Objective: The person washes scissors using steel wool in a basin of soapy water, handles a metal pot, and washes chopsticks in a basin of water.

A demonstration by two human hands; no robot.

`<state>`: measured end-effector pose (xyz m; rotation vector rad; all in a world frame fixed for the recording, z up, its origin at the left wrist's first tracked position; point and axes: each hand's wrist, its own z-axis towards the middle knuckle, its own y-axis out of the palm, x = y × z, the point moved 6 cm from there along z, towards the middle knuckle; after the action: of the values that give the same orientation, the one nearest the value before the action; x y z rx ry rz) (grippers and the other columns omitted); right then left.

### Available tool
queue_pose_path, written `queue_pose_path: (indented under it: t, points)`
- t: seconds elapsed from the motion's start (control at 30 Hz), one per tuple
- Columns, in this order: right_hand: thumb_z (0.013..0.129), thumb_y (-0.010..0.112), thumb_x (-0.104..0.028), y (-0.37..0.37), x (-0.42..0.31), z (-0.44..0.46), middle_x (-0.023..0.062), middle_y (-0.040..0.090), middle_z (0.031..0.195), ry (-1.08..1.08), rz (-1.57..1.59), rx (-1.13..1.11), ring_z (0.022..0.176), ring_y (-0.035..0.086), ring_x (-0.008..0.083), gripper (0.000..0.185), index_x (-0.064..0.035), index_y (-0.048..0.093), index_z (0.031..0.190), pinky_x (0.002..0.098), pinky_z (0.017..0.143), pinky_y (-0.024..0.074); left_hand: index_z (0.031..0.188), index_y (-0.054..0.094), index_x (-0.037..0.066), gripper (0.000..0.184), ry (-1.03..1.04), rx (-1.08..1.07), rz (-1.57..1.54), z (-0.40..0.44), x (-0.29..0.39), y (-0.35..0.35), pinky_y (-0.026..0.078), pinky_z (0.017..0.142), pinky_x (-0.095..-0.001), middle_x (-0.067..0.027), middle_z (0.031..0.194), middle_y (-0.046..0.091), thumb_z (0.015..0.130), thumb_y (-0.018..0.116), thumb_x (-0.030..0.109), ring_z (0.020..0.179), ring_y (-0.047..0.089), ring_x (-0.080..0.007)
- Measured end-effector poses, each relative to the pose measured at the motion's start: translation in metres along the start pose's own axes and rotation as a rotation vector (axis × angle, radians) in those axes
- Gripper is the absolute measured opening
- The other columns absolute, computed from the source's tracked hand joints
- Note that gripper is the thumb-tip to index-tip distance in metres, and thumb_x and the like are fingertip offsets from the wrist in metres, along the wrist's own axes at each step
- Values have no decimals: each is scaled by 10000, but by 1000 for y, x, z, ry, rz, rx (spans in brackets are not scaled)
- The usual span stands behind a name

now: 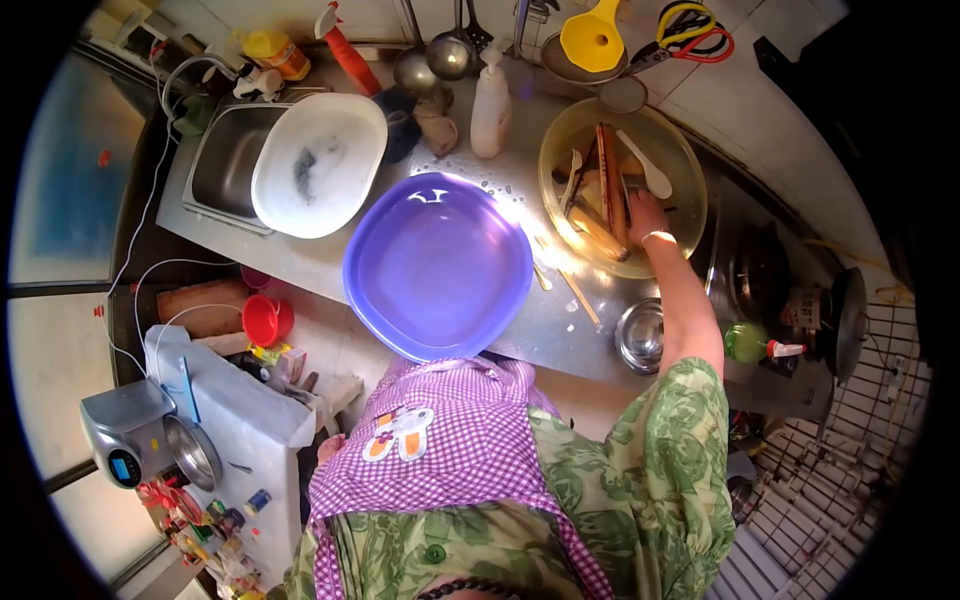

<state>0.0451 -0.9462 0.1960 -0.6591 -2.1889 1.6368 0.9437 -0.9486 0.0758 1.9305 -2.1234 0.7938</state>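
Note:
My right hand (648,216) reaches into a yellowish translucent basin (694,228) at the right of the counter. Its fingers look curled among the utensils there; what they hold is too small to make out. Around it lie a white spoon (645,163), long reddish-brown sticks (606,172), a pale wooden utensil (598,238) and a fork-like piece (572,172). Only a small part of my left hand (330,450) shows beside the checked apron (450,450), low at the left; its fingers are hidden. In front of me a purple basin (437,270) stands at the counter's edge.
A white tub (320,165) rests partly over the metal sink (230,165). Along the back are a white pump bottle (490,108), a red spray bottle (346,52) and hanging ladles (451,54). A steel bowl (640,337) and a green bottle (745,342) stand near my right forearm.

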Motion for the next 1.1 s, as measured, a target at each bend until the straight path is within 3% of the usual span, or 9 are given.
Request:
queue_pose_path:
  t: [0.43, 0.63, 0.73, 0.9, 1.1]
  points:
    - [691, 651, -184, 1, 2, 2, 216, 615, 981, 171, 83, -51, 937, 589, 368, 325, -23, 598, 969, 441, 800, 480, 992, 570, 6, 229, -9, -4, -16, -3, -14, 4, 488, 626, -300, -64, 757, 612, 911, 463, 192, 654, 570, -154]
    - [720, 621, -228, 34, 21, 18, 218, 617, 1002, 227, -14, -222, 949, 595, 357, 305, -31, 625, 952, 427, 797, 486, 993, 570, 3, 231, -7, -7, -11, -2, -16, 4, 488, 629, -299, -65, 757, 613, 914, 462, 191, 654, 570, -154]
    - [733, 602, -210, 18, 1, 5, 219, 620, 998, 160, 28, -35, 942, 598, 362, 281, -25, 636, 942, 426, 795, 488, 993, 570, 2, 233, -4, -12, -11, -3, -14, 5, 488, 631, -298, -66, 757, 614, 915, 461, 191, 654, 569, -153]
    - [726, 616, -235, 13, -5, 8, 221, 623, 994, 129, 104, -28, 931, 604, 362, 314, -6, 641, 940, 420, 787, 489, 994, 570, -1, 234, 9, -12, -18, -3, -10, 8, 488, 634, -298, -68, 757, 615, 917, 459, 191, 653, 569, -153]
    - [700, 651, -256, 45, 21, 26, 218, 625, 944, 262, 220, -436, 888, 606, 340, 353, 5, 627, 936, 405, 748, 488, 1012, 570, -2, 244, 27, -2, -7, -9, 0, 7, 488, 640, -302, -77, 784, 629, 920, 455, 193, 668, 579, -159]
